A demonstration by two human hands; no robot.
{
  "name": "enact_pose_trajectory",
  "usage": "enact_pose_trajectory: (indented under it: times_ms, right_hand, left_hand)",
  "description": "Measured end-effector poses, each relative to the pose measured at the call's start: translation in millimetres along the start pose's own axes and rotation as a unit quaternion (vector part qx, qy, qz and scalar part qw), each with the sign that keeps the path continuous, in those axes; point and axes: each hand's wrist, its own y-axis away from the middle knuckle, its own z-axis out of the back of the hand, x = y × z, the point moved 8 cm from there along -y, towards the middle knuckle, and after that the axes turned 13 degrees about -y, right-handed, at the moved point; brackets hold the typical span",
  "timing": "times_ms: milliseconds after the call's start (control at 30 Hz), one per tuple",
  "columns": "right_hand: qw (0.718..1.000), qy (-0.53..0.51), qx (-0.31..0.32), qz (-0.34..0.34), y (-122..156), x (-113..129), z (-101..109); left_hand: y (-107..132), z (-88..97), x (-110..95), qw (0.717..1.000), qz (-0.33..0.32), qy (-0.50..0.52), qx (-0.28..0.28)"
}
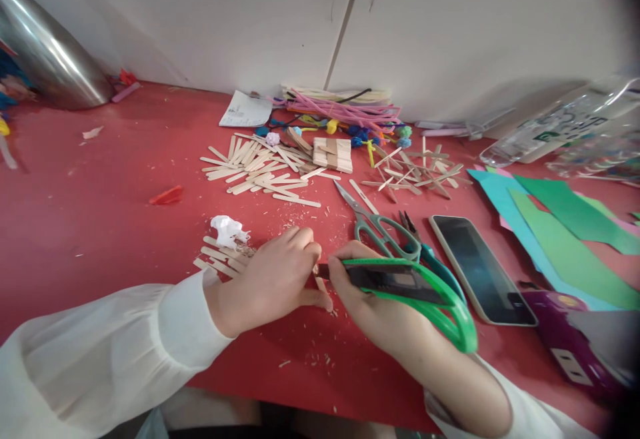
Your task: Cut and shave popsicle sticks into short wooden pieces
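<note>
My left hand is closed on a wooden craft stick, pressing it near the red table top. In my right hand is a green-handled cutting tool with a dark blade; its dark tip meets the stick between my hands. Exactly what kind of cutter it is, I cannot make out. Partly under my left wrist lies a row of craft sticks, with crumpled white tissue at its top. Small wood shavings are scattered around both hands.
Grey scissors and teal-handled pliers lie beyond my right hand, beside a phone. Loose sticks and pipe cleaners are at the back. Coloured paper, a purple glue gun and a plastic bottle occupy the right.
</note>
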Motion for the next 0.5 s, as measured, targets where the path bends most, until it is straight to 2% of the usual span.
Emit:
enact_pose_trajectory:
  times_ms: [167, 267, 333, 500]
  right_hand:
    - [0.999, 0.009, -0.016, 0.044, 6.4, 2.1, -7.5]
    - [0.996, 0.0, -0.001, 0.084, 11.4, 1.8, -6.9]
    - [0.992, -0.012, 0.024, 0.122, 13.5, 2.9, -4.4]
    - [0.966, -0.021, 0.154, 0.209, 20.0, 7.7, -9.5]
  left_hand:
    - [0.6, 2.3, -2.5, 1.0, -0.013, -0.005, 0.0]
    - [1.0, 3.1, -3.1, 1.0, -0.008, -0.024, 0.0]
    - [1.2, 3.8, -4.5, 0.999, -0.013, -0.034, 0.002]
    - [0.7, 5.3, -5.5, 0.999, -0.021, -0.036, 0.01]
